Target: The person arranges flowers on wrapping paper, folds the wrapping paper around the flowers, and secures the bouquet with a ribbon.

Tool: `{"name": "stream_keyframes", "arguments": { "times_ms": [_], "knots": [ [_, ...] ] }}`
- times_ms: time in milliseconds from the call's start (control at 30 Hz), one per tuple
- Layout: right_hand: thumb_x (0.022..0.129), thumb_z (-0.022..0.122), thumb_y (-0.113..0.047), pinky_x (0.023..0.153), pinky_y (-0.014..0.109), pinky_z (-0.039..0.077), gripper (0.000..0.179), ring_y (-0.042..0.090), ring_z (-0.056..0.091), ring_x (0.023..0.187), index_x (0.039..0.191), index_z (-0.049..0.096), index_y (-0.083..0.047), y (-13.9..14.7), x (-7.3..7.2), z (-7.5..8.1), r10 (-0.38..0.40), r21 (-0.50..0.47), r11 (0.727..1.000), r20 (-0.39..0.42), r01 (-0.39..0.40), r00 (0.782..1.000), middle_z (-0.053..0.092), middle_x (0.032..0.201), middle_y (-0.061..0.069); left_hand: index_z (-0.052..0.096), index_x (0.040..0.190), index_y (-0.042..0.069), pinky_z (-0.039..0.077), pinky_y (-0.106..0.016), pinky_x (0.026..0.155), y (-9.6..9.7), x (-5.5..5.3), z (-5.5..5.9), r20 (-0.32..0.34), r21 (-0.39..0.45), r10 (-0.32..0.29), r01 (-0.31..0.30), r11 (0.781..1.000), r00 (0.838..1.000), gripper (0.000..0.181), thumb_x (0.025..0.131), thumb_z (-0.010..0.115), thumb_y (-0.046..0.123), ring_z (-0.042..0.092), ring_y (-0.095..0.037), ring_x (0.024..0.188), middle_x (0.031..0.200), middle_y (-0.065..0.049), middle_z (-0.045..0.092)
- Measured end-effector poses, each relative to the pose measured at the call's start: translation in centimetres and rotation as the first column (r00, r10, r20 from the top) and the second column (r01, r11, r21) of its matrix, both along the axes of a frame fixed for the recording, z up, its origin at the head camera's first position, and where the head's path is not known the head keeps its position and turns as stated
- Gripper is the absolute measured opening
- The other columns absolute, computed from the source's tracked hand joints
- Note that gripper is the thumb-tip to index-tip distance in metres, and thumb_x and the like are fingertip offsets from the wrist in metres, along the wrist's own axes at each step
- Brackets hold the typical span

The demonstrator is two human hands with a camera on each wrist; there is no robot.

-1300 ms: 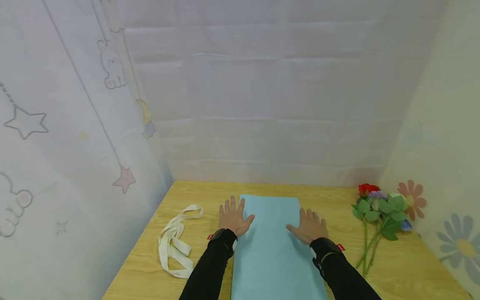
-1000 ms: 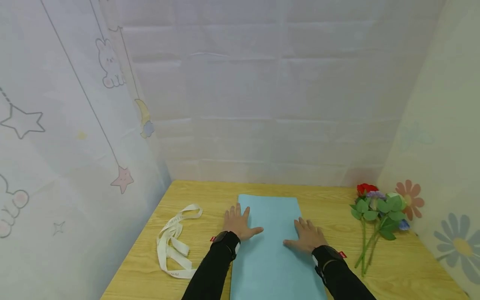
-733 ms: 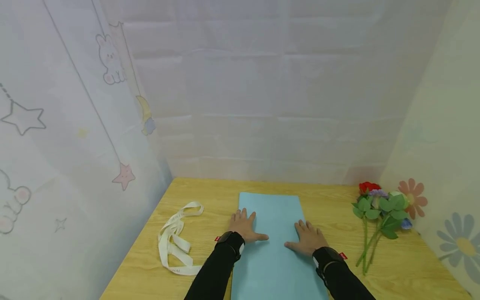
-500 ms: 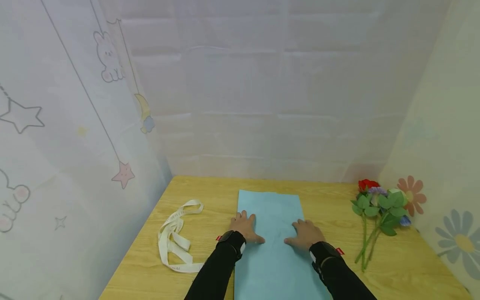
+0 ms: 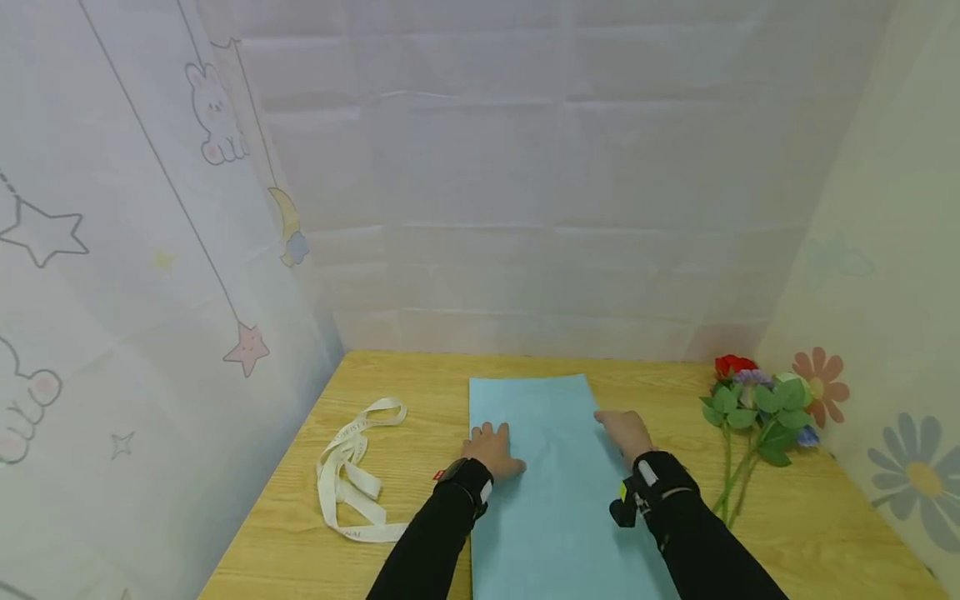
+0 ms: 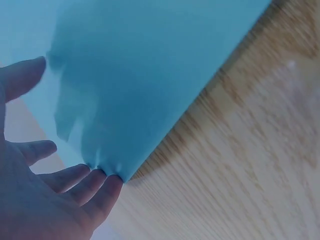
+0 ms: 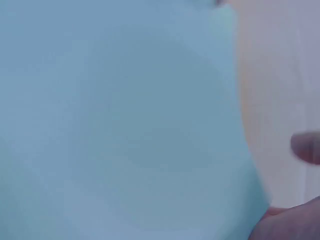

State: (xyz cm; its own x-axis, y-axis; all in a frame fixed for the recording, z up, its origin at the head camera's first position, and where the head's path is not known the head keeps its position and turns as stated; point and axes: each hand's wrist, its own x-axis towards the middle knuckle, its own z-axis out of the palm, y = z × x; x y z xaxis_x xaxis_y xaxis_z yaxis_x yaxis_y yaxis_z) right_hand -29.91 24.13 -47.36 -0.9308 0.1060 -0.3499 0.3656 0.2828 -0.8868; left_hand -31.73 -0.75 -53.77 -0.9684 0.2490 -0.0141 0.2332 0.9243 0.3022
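Observation:
A long sheet of light-blue wrapping paper [image 5: 558, 525] lies down the middle of the table. My left hand [image 5: 491, 450] rests at its left border, fingers extended; in the left wrist view three fingertips [image 6: 114, 181] touch the paper near its edge and the thumb stands apart over it. At the right border my right hand [image 5: 625, 432] is turned with fingers curled, gripping the edge of the paper. In the right wrist view the paper [image 7: 150, 120] fills most of the picture, bulging close to the camera, with blurred fingers [image 7: 290, 225] at its edge.
A loosely looped cream ribbon [image 5: 348, 492] with printed lettering lies left of the paper. Several flowers [image 5: 757, 408] with green stems, among them a red one, lie at the right. The wooden table [image 5: 420, 371] meets pale printed hangings at its back and sides.
Both hands have come from beside the paper onto its borders. The right hand has since turned over and curled at the right edge, moving slightly away; the paper's far end has shifted slightly left.

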Motion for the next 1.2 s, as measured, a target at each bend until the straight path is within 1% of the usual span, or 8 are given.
{"name": "stream_keyframes", "arguments": {
  "times_ms": [200,333,433,533,733,800,967,1200],
  "knots": [
    [0.112,0.033,-0.020,0.086,0.037,0.058,0.046,0.025,0.068,0.095,0.145,0.036,0.011,2.4,0.4,3.2,0.246,-0.537,0.819,0.013,-0.201,0.969,0.058,0.118,0.021,0.052,0.147,0.006,0.047,-0.054,0.094,0.0,0.2,0.6,0.037,0.136,-0.013,0.008,0.991,0.999,0.073,0.097,0.057,0.059,0.052,-0.041,0.122,0.132,-0.023,0.055],
    [0.113,0.031,-0.019,0.088,0.043,0.058,0.036,0.030,0.071,0.101,0.130,0.056,0.001,2.1,0.8,4.2,0.520,-0.572,0.678,-0.071,-0.461,0.851,0.066,0.114,0.016,0.046,0.151,0.005,0.041,-0.058,0.104,0.1,0.3,1.8,0.148,0.317,-0.024,-0.025,0.948,0.989,0.082,0.099,0.042,0.068,0.045,-0.045,0.134,0.144,-0.026,0.048],
    [0.113,0.033,-0.019,0.094,0.048,0.055,0.041,0.032,0.068,0.111,0.149,0.042,-0.001,0.7,1.0,4.5,0.610,-0.562,0.606,-0.126,-0.563,0.782,0.064,0.126,0.016,0.041,0.155,0.006,0.036,-0.061,0.109,0.2,0.3,2.7,0.237,0.445,-0.053,-0.060,0.893,0.970,0.089,0.098,0.035,0.075,0.038,-0.046,0.141,0.152,-0.027,0.041],
    [0.111,0.038,-0.017,0.100,0.048,0.051,0.057,0.030,0.063,0.121,0.162,0.018,-0.002,-0.9,1.0,4.8,0.599,-0.515,0.620,-0.177,-0.592,0.781,0.057,0.141,0.015,0.036,0.157,0.009,0.040,-0.058,0.106,0.4,0.0,3.4,0.316,0.569,-0.105,-0.100,0.816,0.943,0.090,0.098,0.030,0.076,0.042,-0.043,0.140,0.156,-0.022,0.039],
    [0.109,0.048,-0.019,0.110,0.053,0.041,0.065,0.040,0.040,0.143,0.163,0.016,-0.005,-3.0,0.9,5.0,0.551,-0.338,0.727,-0.232,-0.597,0.802,0.025,0.164,0.022,0.041,0.150,0.002,0.057,-0.051,0.084,0.7,-0.4,6.1,0.396,0.843,-0.237,-0.249,0.477,0.887,0.087,0.100,0.037,0.072,0.064,-0.041,0.110,0.134,-0.025,0.054],
    [0.108,0.051,-0.018,0.111,0.056,0.039,0.064,0.042,0.036,0.145,0.162,0.020,-0.005,-3.5,1.0,5.0,0.560,-0.287,0.740,-0.240,-0.609,0.793,0.021,0.165,0.023,0.036,0.154,0.005,0.057,-0.051,0.086,0.6,-0.2,7.4,0.406,0.872,-0.292,-0.271,0.408,0.866,0.091,0.098,0.036,0.076,0.063,-0.043,0.111,0.132,-0.024,0.054],
    [0.109,0.051,-0.024,0.111,0.056,0.039,0.063,0.040,0.034,0.146,0.162,0.023,-0.005,-4.7,1.2,5.1,0.591,-0.223,0.726,-0.282,-0.651,0.756,0.020,0.166,0.020,0.009,0.164,0.019,0.043,-0.057,0.104,-0.3,0.4,10.9,0.401,0.895,-0.433,-0.244,0.373,0.807,0.089,0.099,0.040,0.072,0.049,-0.042,0.132,0.151,-0.019,0.039],
    [0.107,0.055,-0.022,0.108,0.054,0.043,0.058,0.044,0.037,0.144,0.155,0.034,0.004,-4.7,0.9,4.9,0.569,-0.155,0.750,-0.345,-0.643,0.747,0.030,0.160,0.026,0.028,0.155,0.009,0.045,-0.057,0.099,-1.0,-0.3,11.9,0.400,0.897,-0.379,-0.270,0.351,0.835,0.068,0.100,0.059,0.036,0.052,-0.037,0.121,0.141,-0.017,0.044]
  ]
}}
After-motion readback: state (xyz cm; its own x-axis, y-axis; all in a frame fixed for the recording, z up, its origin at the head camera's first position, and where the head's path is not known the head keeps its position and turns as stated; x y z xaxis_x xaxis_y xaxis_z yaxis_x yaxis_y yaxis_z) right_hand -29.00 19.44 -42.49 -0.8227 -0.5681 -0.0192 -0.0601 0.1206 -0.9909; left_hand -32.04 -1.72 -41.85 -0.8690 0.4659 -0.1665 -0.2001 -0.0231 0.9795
